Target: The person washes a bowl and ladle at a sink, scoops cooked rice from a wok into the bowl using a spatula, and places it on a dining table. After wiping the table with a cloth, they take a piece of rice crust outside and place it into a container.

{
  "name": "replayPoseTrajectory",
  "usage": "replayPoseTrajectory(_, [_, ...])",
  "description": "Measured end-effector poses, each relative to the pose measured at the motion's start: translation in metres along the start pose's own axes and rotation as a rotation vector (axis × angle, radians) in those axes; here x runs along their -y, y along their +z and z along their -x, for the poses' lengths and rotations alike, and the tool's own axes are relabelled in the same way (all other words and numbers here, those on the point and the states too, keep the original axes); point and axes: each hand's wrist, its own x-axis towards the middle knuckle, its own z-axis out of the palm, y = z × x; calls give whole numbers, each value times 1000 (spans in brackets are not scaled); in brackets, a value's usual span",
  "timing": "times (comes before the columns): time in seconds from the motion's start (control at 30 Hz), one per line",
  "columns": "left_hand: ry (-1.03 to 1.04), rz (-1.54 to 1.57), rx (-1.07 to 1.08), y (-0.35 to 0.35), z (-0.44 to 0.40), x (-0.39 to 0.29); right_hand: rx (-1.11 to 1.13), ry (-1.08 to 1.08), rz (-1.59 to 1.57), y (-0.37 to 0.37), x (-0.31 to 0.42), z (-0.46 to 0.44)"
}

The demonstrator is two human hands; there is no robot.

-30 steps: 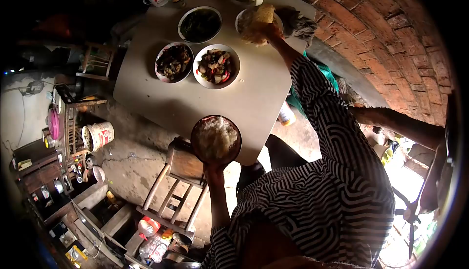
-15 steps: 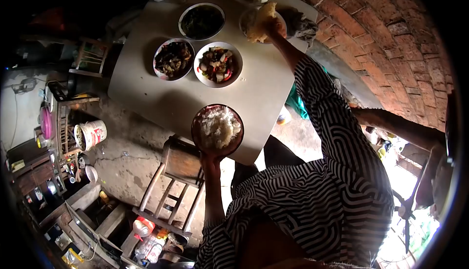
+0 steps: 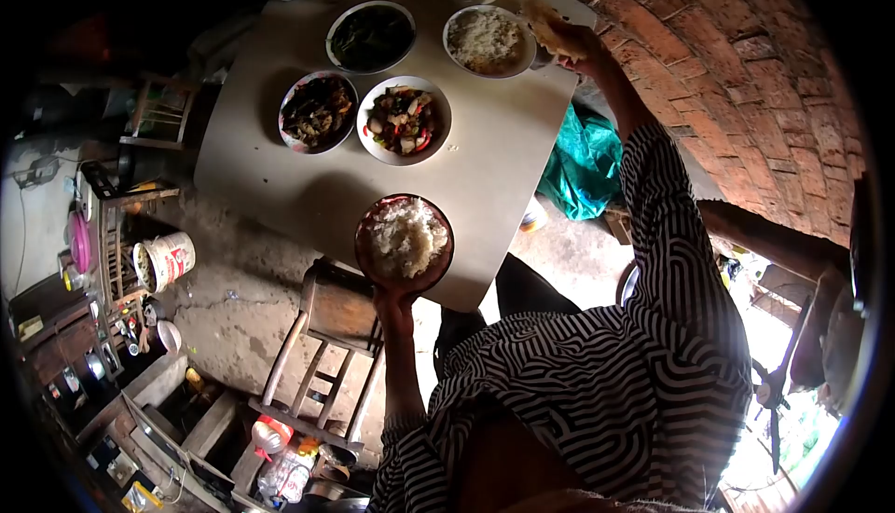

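Left hand (image 3: pixel 396 299) cupped beneath the near rice bowl (image 3: pixel 372 257); right hand (image 3: pixel 585 54) pinching a pale piece (image 3: pixel 552 28), long axis roughly eleven to five o'clock, nearer the far rice bowl (image 3: pixel 449 46), which lies at its nine o'clock and the left's one o'clock.

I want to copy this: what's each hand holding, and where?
Left hand: the rice bowl, from beneath its near side. Right hand: a flat tan thing, by its near end; fingers partly hidden.

A white bucket (image 3: pixel 168 259) (red-printed) shows left of a wooden chair (image 3: pixel 343 306).
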Motion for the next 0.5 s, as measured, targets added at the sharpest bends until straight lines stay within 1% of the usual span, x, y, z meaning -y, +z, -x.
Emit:
replayPoseTrajectory(0.07, [-39,99,-34,6,2,4,172,-18,26,-3,-4,25])
replayPoseTrajectory(0.1, [-43,97,-40,11,-1,6,172,-11,26,-8,-10,26])
replayPoseTrajectory(0.17, [-73,139,-5,27,-13,5,262,-85,-81,-13,-25,27])
replayPoseTrajectory(0.2, [-77,98,20,35,-20,3,292,-106,-118,-13,-30,29])
replayPoseTrajectory(0.23, [-79,100,6,40,-24,6,297,-83,-196,-5,-34,31])
replayPoseTrajectory(0.27, [-53,92,57,42,-28,8,300,-59,-274,2,-39,30])
replayPoseTrajectory(0.3, [-27,85,107,43,-33,9,305,-45,-272,8,-45,27])
replayPoseTrajectory(0.33, [-89,82,64,41,-37,10,320,-24,-205,11,-51,21])
replayPoseTrajectory(0.37, [-86,82,57,39,-41,12,338,-14,-142,13,-55,12])
replayPoseTrajectory(0.4, [-76,89,58,39,-44,16,343,-9,-143,11,-59,5])
replayPoseTrajectory(0.47, [-75,110,68,55,-37,12,224,-62,-53,-1,-71,-12])
replayPoseTrajectory(0.5, [-73,109,60,54,-39,14,230,-57,-53,-5,-74,-23])
